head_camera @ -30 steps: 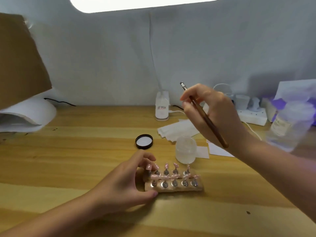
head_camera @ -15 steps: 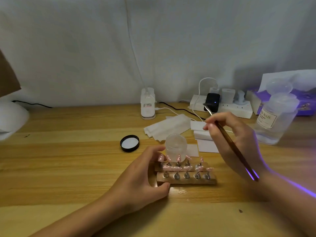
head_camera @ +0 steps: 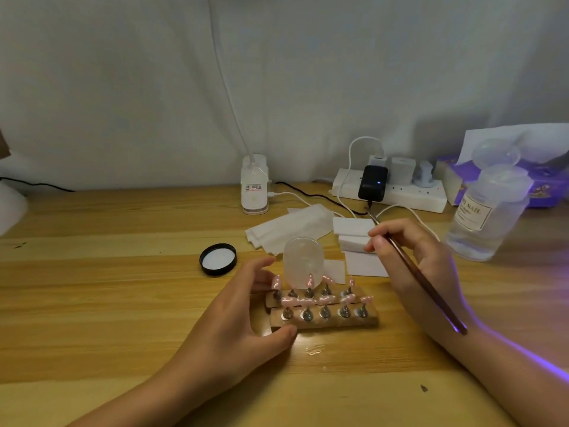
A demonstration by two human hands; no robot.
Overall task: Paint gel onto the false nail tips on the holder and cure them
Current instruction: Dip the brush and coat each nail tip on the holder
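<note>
A wooden holder (head_camera: 338,322) lies on the table with two rows of metal pegs carrying pink false nail tips (head_camera: 323,299). My left hand (head_camera: 237,315) grips the holder's left end, thumb at the front edge and fingers behind. My right hand (head_camera: 412,257) pinches a thin brown brush (head_camera: 421,283), its metal tip pointing up and away, its handle end over my wrist. A frosted gel jar (head_camera: 303,261) stands open just behind the holder, and its black lid (head_camera: 218,259) lies to the left.
White wipes (head_camera: 292,229) and pads (head_camera: 354,232) lie behind the jar. A power strip (head_camera: 400,195) with chargers and cables sits at the back right, a clear bottle (head_camera: 489,214) beside it. A lamp base (head_camera: 254,188) stands at the back. Violet light falls on my right forearm.
The view has dropped and shifted right. My right hand has come down from mid-air with the brush to just behind the holder's right end. My left hand has kept its grip on the holder.
</note>
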